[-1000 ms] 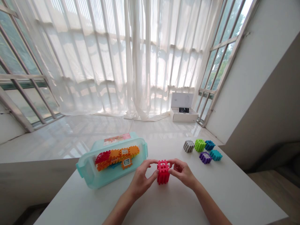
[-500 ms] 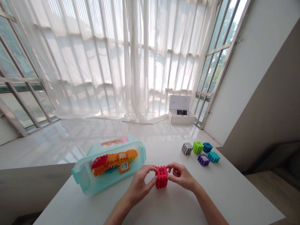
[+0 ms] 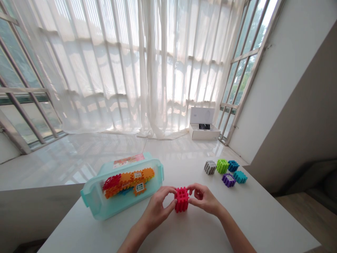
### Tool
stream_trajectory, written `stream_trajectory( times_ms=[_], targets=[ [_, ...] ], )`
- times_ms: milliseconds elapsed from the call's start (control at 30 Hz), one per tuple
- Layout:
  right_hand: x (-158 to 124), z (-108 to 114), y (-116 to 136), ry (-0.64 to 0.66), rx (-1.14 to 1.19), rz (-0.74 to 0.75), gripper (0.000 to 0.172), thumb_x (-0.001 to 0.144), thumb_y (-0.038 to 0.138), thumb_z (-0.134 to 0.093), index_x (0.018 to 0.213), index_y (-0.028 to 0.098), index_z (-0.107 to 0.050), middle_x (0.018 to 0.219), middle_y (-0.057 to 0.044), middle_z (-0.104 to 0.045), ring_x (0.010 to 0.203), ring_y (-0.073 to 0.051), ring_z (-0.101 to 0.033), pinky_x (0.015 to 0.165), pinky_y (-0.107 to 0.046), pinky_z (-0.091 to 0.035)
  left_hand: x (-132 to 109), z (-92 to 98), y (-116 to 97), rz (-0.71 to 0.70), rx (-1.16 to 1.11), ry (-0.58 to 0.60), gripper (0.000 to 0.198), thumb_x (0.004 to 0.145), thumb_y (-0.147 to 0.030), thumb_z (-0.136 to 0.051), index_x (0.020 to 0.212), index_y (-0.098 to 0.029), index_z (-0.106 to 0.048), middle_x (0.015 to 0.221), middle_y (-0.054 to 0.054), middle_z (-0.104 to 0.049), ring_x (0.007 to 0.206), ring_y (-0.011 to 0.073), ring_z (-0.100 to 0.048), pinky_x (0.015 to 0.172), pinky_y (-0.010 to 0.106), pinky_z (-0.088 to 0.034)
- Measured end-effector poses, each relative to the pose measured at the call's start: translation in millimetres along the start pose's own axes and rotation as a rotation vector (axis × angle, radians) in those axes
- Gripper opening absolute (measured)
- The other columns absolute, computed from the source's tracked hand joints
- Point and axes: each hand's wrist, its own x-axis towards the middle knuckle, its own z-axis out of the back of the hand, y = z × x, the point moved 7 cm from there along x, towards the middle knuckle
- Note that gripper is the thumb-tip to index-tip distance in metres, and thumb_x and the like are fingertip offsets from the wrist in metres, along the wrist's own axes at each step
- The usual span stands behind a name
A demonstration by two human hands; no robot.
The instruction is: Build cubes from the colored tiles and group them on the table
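A stack of red toothed plastic building tiles stands upright on the white table, with a window pattern on its top tile. My left hand pinches the stack's left side between thumb and fingers. From the right, my right hand has thumb and forefinger against the opposite edge, its other fingers curled. To the left is a pale turquoise plastic tub holding orange tiles, a few crimson tiles and some blue ones partly hidden beneath.
Stacks of the same tiles stand at the right: grey, lime green, dark blue, purple and teal. On the sill, an opened white box holds a black phone-like object, before a sheer curtain.
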Motion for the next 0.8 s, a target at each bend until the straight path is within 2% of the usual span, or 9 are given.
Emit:
stream_trajectory(
  times_ms=[300, 533, 800],
  targets=[
    [0.1, -1.4, 0.7, -0.004, -0.061, 0.017, 0.03, 0.076, 0.022, -0.074, 0.106, 0.02, -0.068, 0.083, 0.001, -0.058, 0.058, -0.008, -0.035, 0.049, -0.02, -0.032, -0.7, 1.2, -4.4, -0.037, 0.036, 0.011, 0.015, 0.089, -0.02, -0.058, 0.102, -0.023, -0.062, 0.111, 0.006, -0.068, 0.105, 0.0209, -0.062, 0.093, 0.036, -0.05],
    [0.0, -0.3, 1.6, -0.005, -0.078, 0.034, 0.031, 0.076, 0.026, -0.074, 0.107, 0.021, -0.068, 0.083, 0.001, -0.059, 0.055, -0.008, -0.034, 0.049, -0.022, -0.033, -0.3, 3.9, -10.4, -0.066, 0.029, 0.001, 0.017, 0.088, -0.018, -0.057, 0.103, -0.024, -0.064, 0.108, 0.005, -0.069, 0.104, 0.0209, -0.063, 0.092, 0.036, -0.051],
    [0.1, -3.9, 0.9, 0.021, -0.033, 0.018, 0.032, 0.08, 0.033, -0.073, 0.109, 0.021, -0.066, 0.081, 0.001, -0.057, 0.054, -0.007, -0.032, 0.048, -0.022, -0.03, -0.4, 1.4, -5.6, -0.041, 0.025, -0.012, 0.017, 0.087, -0.018, -0.058, 0.103, -0.023, -0.063, 0.108, 0.006, -0.069, 0.103, 0.0206, -0.064, 0.089, 0.034, -0.052]
  ],
)
